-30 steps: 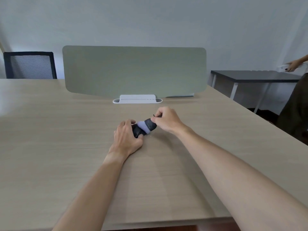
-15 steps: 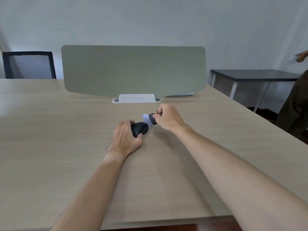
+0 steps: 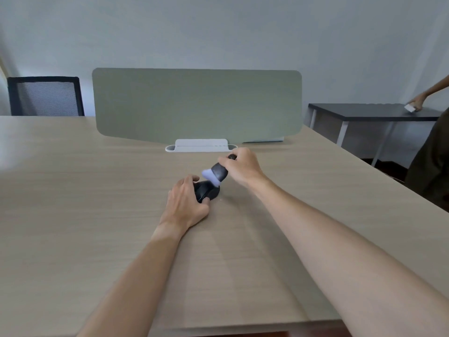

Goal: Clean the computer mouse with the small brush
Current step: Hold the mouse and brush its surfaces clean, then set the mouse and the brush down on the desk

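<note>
Wood-grain desk [image 3: 73,215] under both your forearms; grey-green divider panel [image 3: 196,103] on a white foot [image 3: 199,145] just beyond your right hand. Dark side table [image 3: 369,112] far off to the right, where another person's hand [image 3: 416,105] rests on a small white object. Mesh chair back [image 3: 45,96] beyond the desk, to the far left.

Your left hand [image 3: 185,205] curls round the black computer mouse [image 3: 206,190] from its left side, fingers over the far edge, thumb on the near edge, pinning it flat on the desk. Your right hand [image 3: 243,166] is closed round the dark handle of the small brush [image 3: 217,173], up and right of the mouse. Its pale bristle tuft points down-left at the mouse's far right top; contact or a hair's gap, cannot tell.

Judgement: the mouse is light, hard-shelled and smooth, so it will skate under sideways strokes. Keep clamping its flanks, leaving the top bare. Bristles look soft and will splay; a light grip suffices.
</note>
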